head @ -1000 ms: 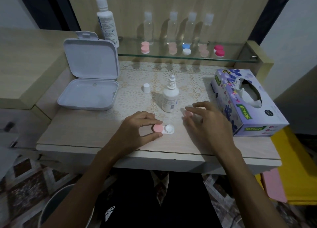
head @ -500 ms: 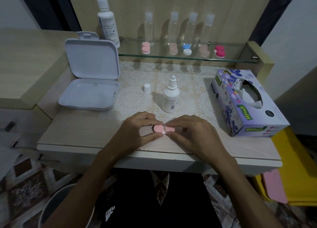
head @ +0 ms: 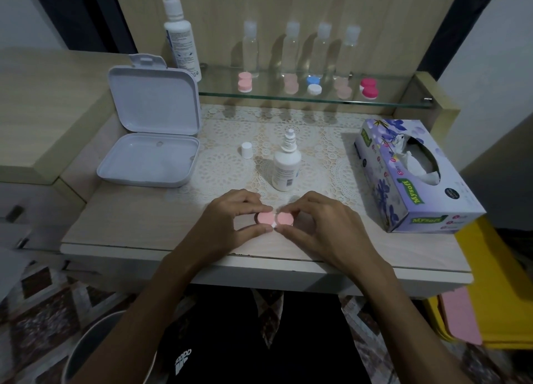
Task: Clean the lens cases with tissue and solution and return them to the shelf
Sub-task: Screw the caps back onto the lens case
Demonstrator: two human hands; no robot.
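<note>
A white lens case with two pink caps (head: 275, 219) lies on the table near its front edge. My left hand (head: 230, 225) pinches the left pink cap between thumb and fingers. My right hand (head: 323, 225) pinches the right pink cap the same way. A small open solution bottle (head: 286, 167) stands just behind the case, its white cap (head: 247, 150) lying to the left. The tissue box (head: 409, 175) sits at the right. Several other lens cases (head: 314, 85) rest on the glass shelf (head: 288, 99) at the back.
An open white plastic box (head: 150, 155) lies at the left of the table. A tall solution bottle (head: 181, 37) and several clear bottles (head: 291, 51) stand at the back. A round bin (head: 86, 352) is on the floor lower left; yellow and pink items (head: 490, 297) lie right.
My right hand came from the table right of the case, carried a pink cap onto the uncovered white well, and now pinches it there. My left hand kept holding the left cap.
</note>
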